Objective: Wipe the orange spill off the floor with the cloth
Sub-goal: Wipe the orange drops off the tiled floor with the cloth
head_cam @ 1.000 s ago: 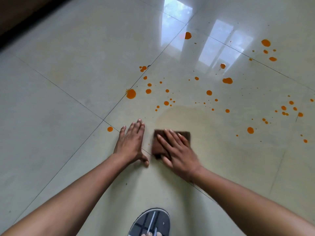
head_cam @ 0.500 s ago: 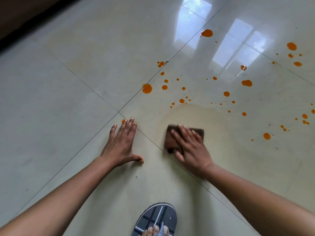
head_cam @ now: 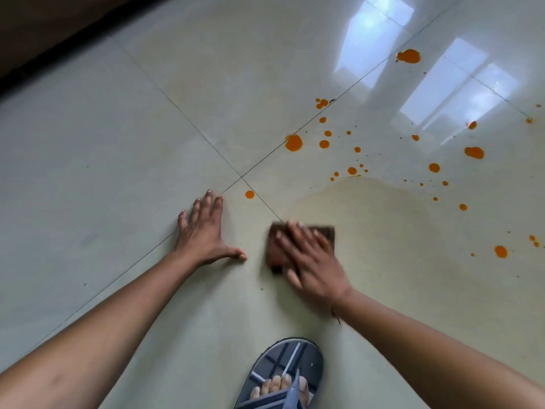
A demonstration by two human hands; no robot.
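A dark brown folded cloth (head_cam: pixel 326 234) lies flat on the pale glossy tile floor (head_cam: pixel 118 160), and my right hand (head_cam: pixel 312 264) presses down on it with fingers spread, blurred by motion. My left hand (head_cam: pixel 203 231) rests flat on the floor to the cloth's left, fingers apart, holding nothing. Orange drops (head_cam: pixel 294 142) of the spill are scattered beyond and to the right of the cloth; one small drop (head_cam: pixel 249 194) sits just past my left fingertips. A dull yellowish smear (head_cam: pixel 383 219) spreads to the right of the cloth.
My foot in a grey strapped sandal (head_cam: pixel 283 376) stands at the bottom centre. A dark skirting or wall base (head_cam: pixel 59 33) runs across the top left. Bright window reflections (head_cam: pixel 460 93) shine on the tiles at the upper right.
The cloth under my right hand first slid forward and right, away from my left hand, then pulled back nearer me. The view shifted left, so the drops sit further right. My left hand stayed planted.
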